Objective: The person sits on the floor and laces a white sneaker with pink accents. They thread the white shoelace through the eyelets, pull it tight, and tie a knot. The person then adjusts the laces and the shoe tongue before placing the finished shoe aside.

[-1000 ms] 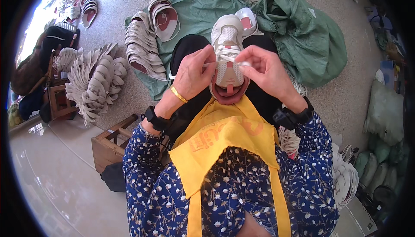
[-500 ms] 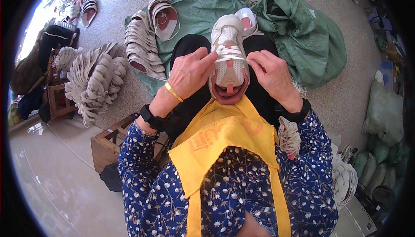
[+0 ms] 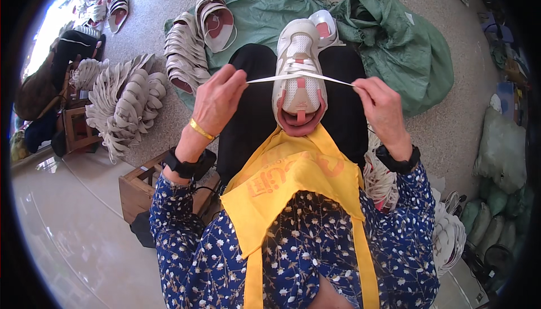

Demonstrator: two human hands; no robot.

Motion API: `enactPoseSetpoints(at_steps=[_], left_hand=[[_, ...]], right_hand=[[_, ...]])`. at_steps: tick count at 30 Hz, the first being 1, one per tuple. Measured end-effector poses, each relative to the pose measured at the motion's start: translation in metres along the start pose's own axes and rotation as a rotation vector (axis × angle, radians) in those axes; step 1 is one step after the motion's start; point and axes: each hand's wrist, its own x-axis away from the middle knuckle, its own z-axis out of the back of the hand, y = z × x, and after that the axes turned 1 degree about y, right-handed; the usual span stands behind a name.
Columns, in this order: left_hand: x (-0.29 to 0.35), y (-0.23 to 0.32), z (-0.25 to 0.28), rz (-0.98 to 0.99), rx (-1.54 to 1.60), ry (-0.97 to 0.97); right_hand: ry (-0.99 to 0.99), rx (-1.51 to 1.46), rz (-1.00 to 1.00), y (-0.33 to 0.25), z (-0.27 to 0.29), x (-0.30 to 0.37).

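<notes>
In the head view I have one pale shoe [image 3: 296,44] between two black-clad knees [image 3: 253,61], its long axis running 12 to 6 o'clock, toe toward 12. The two hands pinch the white lace [image 3: 270,78] taut: left hand [image 3: 217,100] at the shoe's 9 o'clock, right hand [image 3: 386,109] at 3. One green sack [image 3: 411,66] bulges toward 2; I can't tell its contents.
</notes>
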Motion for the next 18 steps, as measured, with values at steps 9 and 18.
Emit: enactPoseSetpoints(at_steps=[9, 18], left_hand=[[0.054, -0.063, 0.032, 0.178, -0.109, 0.164], [0.147, -0.181, 0.093, 0.565, -0.172, 0.2]], right_hand=[[0.111, 0.075, -0.23, 0.063, 0.043, 0.053], [0.153, 0.143, -0.478, 0.164, 0.07, 0.121]])
